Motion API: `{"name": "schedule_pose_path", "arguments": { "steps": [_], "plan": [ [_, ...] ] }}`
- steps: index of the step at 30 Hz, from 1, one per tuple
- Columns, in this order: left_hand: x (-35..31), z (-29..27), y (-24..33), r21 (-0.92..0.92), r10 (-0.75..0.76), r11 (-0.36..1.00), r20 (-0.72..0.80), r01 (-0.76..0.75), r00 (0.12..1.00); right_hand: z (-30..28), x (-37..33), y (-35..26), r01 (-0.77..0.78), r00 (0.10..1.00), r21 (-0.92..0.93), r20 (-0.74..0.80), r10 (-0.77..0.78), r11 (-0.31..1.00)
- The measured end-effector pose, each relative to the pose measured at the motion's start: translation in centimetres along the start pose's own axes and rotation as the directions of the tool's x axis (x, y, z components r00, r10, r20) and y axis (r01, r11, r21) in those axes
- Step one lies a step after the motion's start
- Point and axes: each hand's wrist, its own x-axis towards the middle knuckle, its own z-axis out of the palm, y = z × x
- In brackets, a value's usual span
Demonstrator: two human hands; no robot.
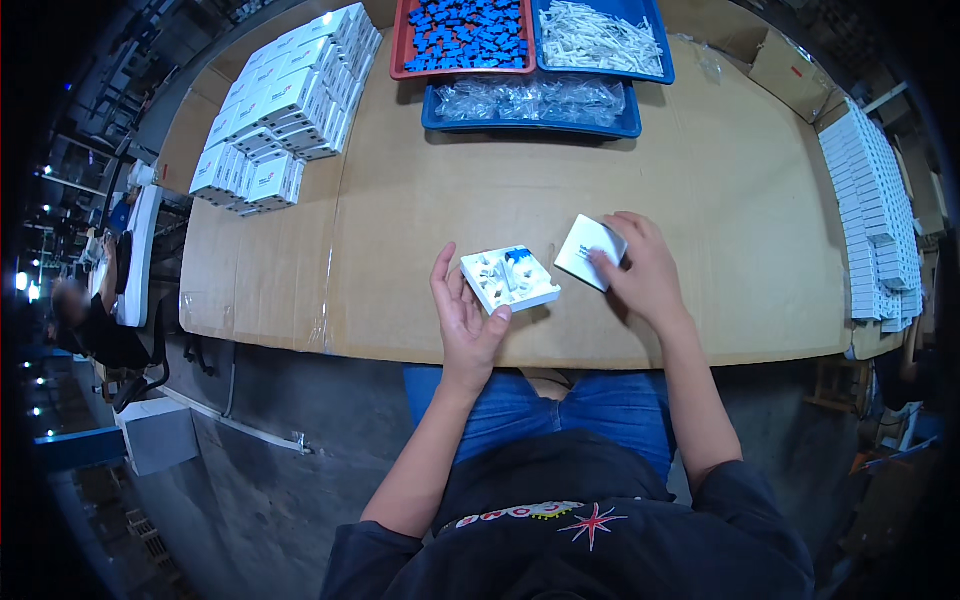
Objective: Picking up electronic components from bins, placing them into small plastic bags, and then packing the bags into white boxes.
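A shallow white square box base (492, 303) rests in my left hand (466, 330), which has its thumb on the near edge and its fingers along the left side. Inside the base are white parts and a small blue piece (518, 257); their exact shapes are too small to tell. To the right, my right hand (648, 272) grips a flat white square lid (582, 243) with small dark print, thumb on its top face. The lid is tilted and apart from the base. Both are held over the near middle of the cardboard-covered table (400, 220).
At the far middle stand a red tray (401, 50) of blue pieces, a blue tray (652, 20) of white pieces and a blue tray (470, 127) of clear plastic bags. White boxes (290, 95) are stacked at left, more white stacks (868, 215) at right. Another person (105, 325) sits far left.
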Motion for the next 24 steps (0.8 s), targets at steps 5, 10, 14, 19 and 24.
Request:
{"name": "schedule_pose_path", "arguments": {
  "steps": [5, 10, 14, 19, 24],
  "plan": [
    [-0.3, -0.3, -0.3, -0.270, -0.140, 0.952, 0.038, 0.145, 0.989, 1.6, -1.7, -1.6, 0.027, 0.999, -0.060, 0.018, -0.026, 0.998],
    [-0.7, 1.3, 1.5, -0.533, -0.255, 0.798, 0.128, 0.283, 0.958, -0.5, -0.8, -1.6, -0.003, 0.999, 0.289, 0.046, -0.010, 0.957],
    [-1.0, 2.1, 1.9, -0.567, -0.411, 0.731, 0.078, 0.380, 0.908, -4.5, -0.1, -4.8, -0.362, 0.930, 0.852, 0.356, -0.089, -0.378],
    [-1.7, 3.2, 2.6, -0.563, -0.528, 0.610, 0.236, 0.558, 0.816, -4.9, 0.0, -5.7, -0.355, 0.929, 0.789, 0.358, -0.094, -0.502],
    [-1.9, 3.3, 2.1, -0.633, -0.570, 0.418, 0.376, 0.652, 0.730, -3.8, 0.5, -5.0, -0.365, 0.907, 0.756, 0.421, -0.022, -0.543]
  ]
}}
